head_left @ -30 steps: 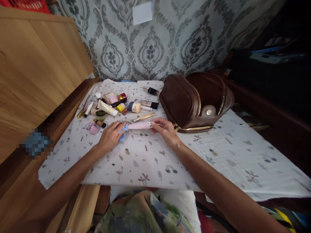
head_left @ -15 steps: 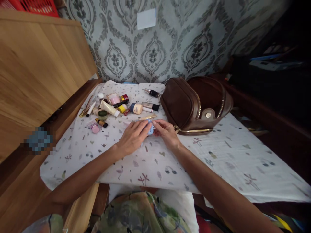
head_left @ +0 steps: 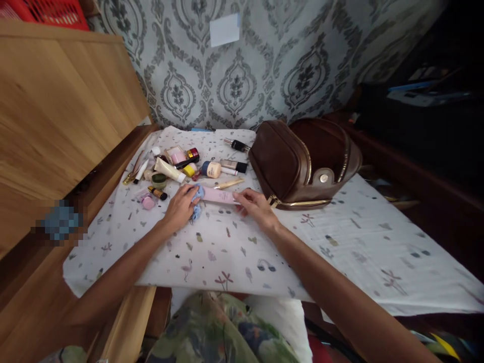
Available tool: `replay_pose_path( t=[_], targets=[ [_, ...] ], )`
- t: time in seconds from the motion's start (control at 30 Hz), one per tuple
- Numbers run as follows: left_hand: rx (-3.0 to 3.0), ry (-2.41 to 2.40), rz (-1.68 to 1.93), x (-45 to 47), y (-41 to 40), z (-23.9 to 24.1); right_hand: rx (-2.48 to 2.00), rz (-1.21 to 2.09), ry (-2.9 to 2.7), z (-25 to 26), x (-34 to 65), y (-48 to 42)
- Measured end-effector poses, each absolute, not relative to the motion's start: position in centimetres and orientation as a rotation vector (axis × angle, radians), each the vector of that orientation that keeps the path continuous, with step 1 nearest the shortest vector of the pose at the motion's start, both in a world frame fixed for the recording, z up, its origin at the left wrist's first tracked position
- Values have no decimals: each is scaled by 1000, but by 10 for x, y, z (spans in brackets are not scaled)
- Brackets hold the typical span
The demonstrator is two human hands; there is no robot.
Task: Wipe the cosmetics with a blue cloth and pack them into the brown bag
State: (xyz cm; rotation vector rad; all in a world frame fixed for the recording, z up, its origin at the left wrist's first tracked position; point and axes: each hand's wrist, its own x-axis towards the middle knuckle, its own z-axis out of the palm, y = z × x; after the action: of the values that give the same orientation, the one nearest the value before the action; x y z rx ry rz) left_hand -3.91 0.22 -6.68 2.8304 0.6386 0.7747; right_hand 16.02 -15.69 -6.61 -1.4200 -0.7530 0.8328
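A pale pink tube (head_left: 218,195) lies level between my two hands, just above the patterned cloth. My left hand (head_left: 182,205) is closed on a blue cloth (head_left: 197,192), which wraps the tube's left end. At the tube's right end, the fingers of my right hand (head_left: 254,205) pinch its tip. Just beyond the tube lies a slim gold-coloured stick (head_left: 229,183). The brown cosmetic bag (head_left: 282,159), its top unzipped, stands close to the right of my right hand.
Several cosmetics are clustered at the back left, among them a cream tube (head_left: 169,170), a jar with a dark blue lid (head_left: 210,169) and a pink piece (head_left: 147,202). A black bottle (head_left: 238,145) lies behind. A wooden panel (head_left: 68,96) borders the left side.
My left hand has slid left along with the blue cloth, away from my right hand. The pink tube's length now shows between them, where before it was mostly hidden.
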Motion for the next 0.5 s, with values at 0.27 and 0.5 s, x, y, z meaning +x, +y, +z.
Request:
replay_pose_path(
  t=[0.27, 0.5],
  targets=[
    [3060, 138, 884, -19, -57, -56, -1372, 862, -810, -68, 155, -157],
    [3116, 261, 876, -19, -31, -57, -1220, 1060, -574, -60, 151, -161]
  ],
)
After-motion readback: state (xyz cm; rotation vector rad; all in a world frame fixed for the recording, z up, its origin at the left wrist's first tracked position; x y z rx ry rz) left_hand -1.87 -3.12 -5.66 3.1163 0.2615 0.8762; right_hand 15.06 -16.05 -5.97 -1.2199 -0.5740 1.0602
